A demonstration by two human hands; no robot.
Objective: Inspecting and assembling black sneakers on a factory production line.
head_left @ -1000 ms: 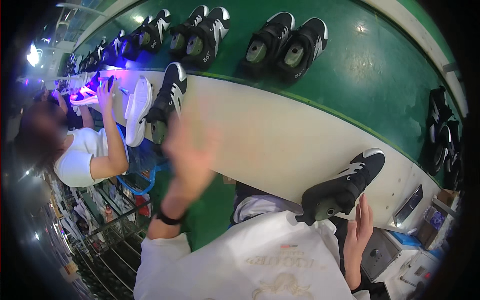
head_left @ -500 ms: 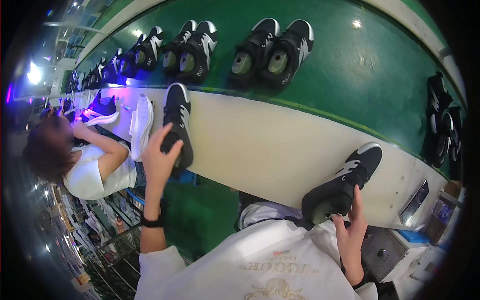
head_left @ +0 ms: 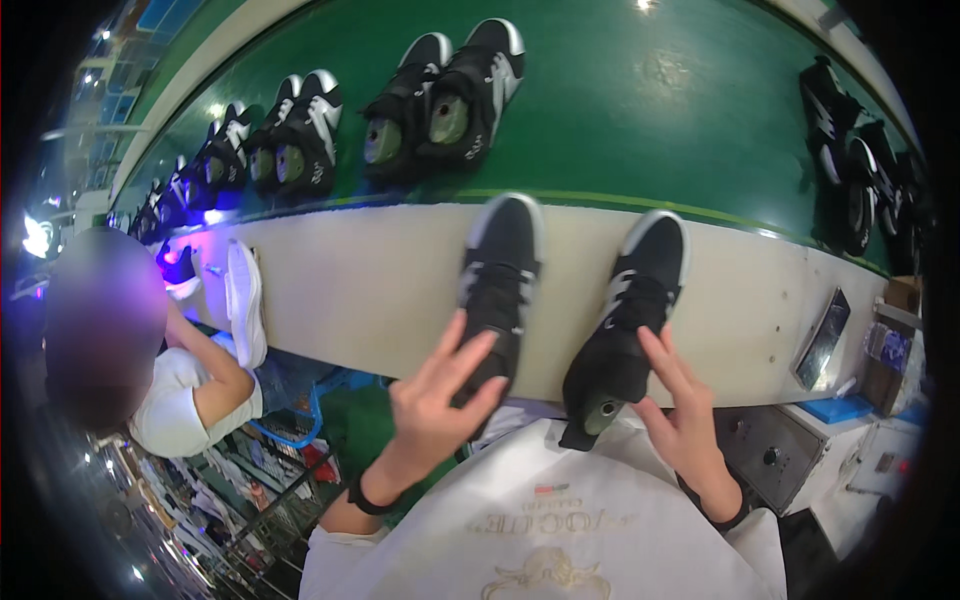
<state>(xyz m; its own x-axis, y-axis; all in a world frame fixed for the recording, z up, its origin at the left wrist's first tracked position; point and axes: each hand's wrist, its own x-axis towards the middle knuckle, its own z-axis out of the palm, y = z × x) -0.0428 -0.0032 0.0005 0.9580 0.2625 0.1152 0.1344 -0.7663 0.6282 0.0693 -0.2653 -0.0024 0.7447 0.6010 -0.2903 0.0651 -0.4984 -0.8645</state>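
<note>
Two black sneakers with silver-grey toe rims and grey-white side stripes are side by side in front of me, toes pointing away. My left hand grips the left sneaker around its ankle part, fingers on one side and thumb on the other. The right sneaker is held near its heel by my right hand, with the fingers along the side and the thumb by the opening. A greenish shoe last with a round hole shows inside the right sneaker. Both shoes reach over the pale bench's near edge.
Behind the bench, a green conveyor belt carries several pairs of black sneakers at left and more shoes at far right. A co-worker sits at left near white soles. A dark flat panel lies at right.
My left hand has brought its sneaker rightward along the bench, beside the other one. The right sneaker has turned to point more straight ahead and shifted left. The view has shifted too.
</note>
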